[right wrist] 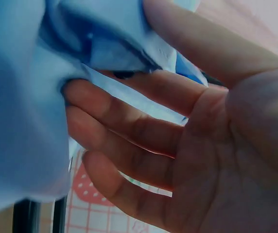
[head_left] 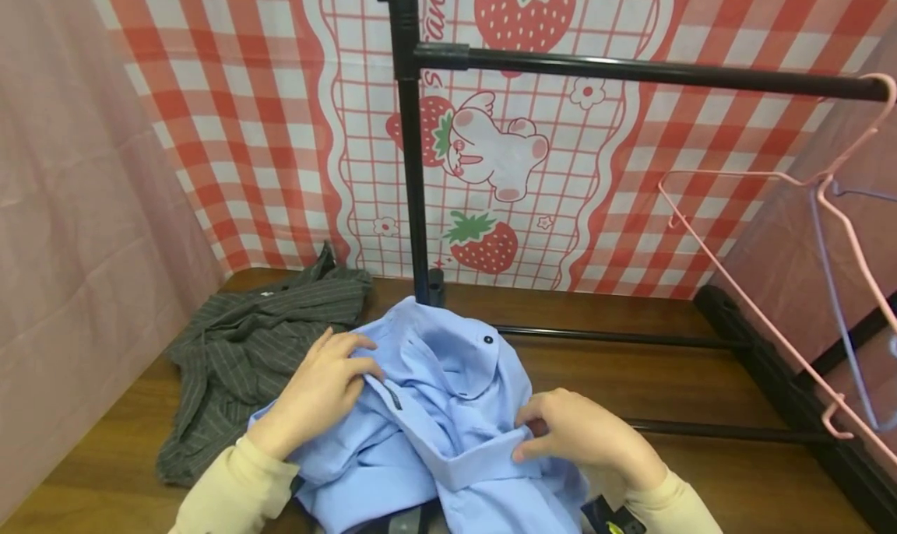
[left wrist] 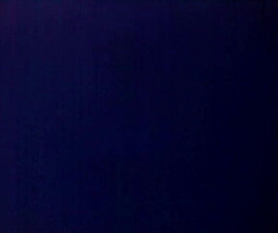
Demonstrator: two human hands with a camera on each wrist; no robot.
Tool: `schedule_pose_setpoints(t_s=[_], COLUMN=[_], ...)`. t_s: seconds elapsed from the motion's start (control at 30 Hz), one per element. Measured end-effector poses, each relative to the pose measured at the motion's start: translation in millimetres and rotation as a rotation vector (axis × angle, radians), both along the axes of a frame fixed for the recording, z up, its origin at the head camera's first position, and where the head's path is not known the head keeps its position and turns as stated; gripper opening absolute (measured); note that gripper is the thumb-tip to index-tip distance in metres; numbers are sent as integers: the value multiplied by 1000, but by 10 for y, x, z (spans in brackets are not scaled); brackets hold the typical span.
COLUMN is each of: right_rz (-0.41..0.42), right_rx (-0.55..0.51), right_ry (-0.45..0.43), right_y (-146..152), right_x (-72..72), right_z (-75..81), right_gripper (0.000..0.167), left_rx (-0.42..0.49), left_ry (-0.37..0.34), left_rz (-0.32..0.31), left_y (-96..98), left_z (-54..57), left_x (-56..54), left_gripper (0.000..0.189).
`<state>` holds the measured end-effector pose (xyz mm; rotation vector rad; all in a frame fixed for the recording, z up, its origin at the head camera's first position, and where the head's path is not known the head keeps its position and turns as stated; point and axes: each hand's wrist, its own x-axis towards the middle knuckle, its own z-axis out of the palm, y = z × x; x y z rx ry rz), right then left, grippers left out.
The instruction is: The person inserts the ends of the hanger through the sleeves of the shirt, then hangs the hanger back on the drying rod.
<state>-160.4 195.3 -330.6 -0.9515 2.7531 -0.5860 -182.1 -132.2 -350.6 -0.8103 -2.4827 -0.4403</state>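
Observation:
A light blue button-up shirt (head_left: 448,409) lies crumpled in front of me in the head view, with a dark button showing near its collar. My left hand (head_left: 318,386) holds the shirt's edge on the left, fingers bent over the cloth beside a small dark label; its thumb is mostly hidden. On the other side, my right hand (head_left: 582,433) pinches a fold between thumb and index finger. Close up in the right wrist view, blue fabric (right wrist: 22,121) passes between that thumb and index finger, while the other fingers are loosely bent. The left wrist view is almost black.
A dark grey striped garment (head_left: 259,339) lies heaped at the left on the wooden table (head_left: 105,456). Behind the shirt stands a black clothes rack (head_left: 413,168). A pink hanger (head_left: 743,281) and a purple hanger (head_left: 837,308) hang at the right.

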Motion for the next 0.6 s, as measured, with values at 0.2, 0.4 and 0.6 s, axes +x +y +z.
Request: schedule_pose_setpoints(t_s=[0.2,0.4,0.6], right_rz=[59,108,90], right_rx=[49,80,13], right_ry=[16,9,9], right_y=[-136,-244,-209], right_x=[84,138,143], right_z=[-12,-52,27], right_gripper=[25,28,33], left_rx=[122,149,135], left_ry=[94,211,307], left_rz=[-47,-190,-358], left_y=[26,71,182], left_z=[33,131,231], left_x=[25,83,205], left_gripper=[30,28,27])
